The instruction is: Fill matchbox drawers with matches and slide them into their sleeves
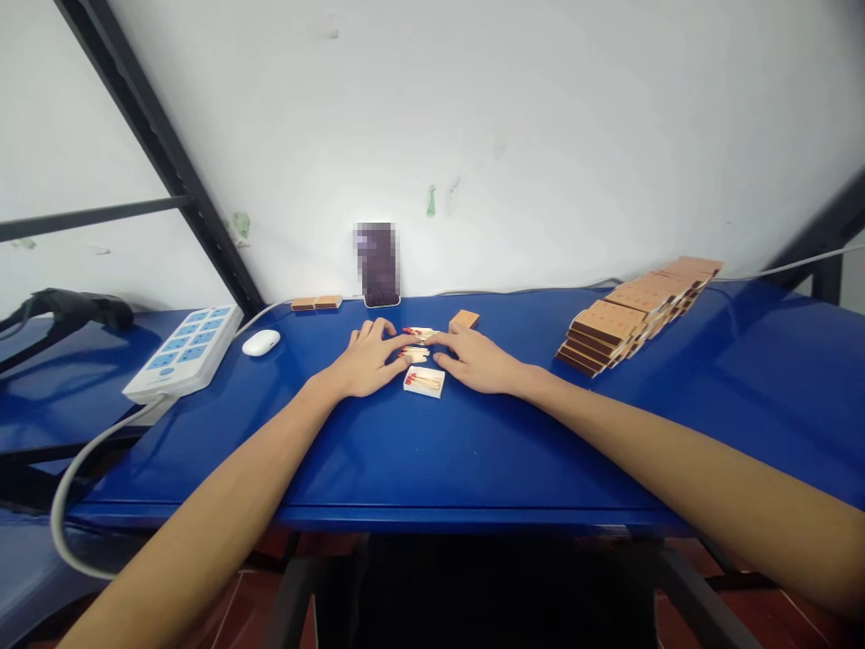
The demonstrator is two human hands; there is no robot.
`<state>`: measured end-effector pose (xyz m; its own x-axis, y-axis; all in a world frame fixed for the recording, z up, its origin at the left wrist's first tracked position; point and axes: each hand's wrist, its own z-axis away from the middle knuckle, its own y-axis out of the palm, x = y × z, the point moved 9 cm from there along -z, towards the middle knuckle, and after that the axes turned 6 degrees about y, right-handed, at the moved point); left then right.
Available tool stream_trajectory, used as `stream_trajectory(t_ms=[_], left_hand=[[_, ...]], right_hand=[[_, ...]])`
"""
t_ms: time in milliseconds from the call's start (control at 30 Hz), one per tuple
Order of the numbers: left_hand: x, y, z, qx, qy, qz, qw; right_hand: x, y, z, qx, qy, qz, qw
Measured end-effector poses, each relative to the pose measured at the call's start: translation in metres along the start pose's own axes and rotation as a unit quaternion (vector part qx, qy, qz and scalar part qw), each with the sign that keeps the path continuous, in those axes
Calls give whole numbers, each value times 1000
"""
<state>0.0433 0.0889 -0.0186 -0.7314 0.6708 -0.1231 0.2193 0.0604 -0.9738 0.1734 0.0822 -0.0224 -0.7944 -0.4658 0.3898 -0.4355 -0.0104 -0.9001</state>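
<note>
My left hand [370, 361] and my right hand [481, 361] face each other over the blue table. Between their thumbs and index fingers lies a small bunch of matches [414, 354], red heads to the left, with the fingers closed about its two ends. Just beyond, more loose matches [420, 333] lie near the fingertips. Nearer to me sits a white matchbox tray [424, 389] with several matches in it. An orange-brown matchbox sleeve [465, 319] is just behind my right hand, partly covered by it.
Stacked matchboxes [635, 311] stand at the right of the table [432, 460]. Two matchboxes [316, 304] lie at the back left, beside a phone [379, 266] against the wall. A white earphone case [260, 342] and a power strip [186, 351] with its cable are at left.
</note>
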Motion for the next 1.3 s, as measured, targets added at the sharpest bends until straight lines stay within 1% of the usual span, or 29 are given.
stream_trajectory(t_ms=[133, 267, 467, 567, 867, 1167, 1300], left_hand=[[4, 0, 0, -5, -17, -4, 1000], [4, 0, 1, -3, -20, -6, 1000], [-6, -4, 1, -13, 16, -16, 1000], [-6, -4, 1, -12, 21, -17, 1000], [2, -6, 2, -32, -8, -11, 999], [-7, -12, 3, -47, 25, -10, 999], [-11, -11, 4, -27, 32, 3, 999]], right_hand=[[-2, 1, -1, -3, -7, 0, 1000], [-2, 2, 0, -10, -26, 5, 1000], [2, -2, 5, -22, -44, -13, 999], [2, -2, 5, -23, -45, -17, 999], [1, -2, 5, -19, -35, -17, 999], [3, -2, 7, -24, -42, -18, 999], [5, -4, 8, -30, -50, -32, 998]])
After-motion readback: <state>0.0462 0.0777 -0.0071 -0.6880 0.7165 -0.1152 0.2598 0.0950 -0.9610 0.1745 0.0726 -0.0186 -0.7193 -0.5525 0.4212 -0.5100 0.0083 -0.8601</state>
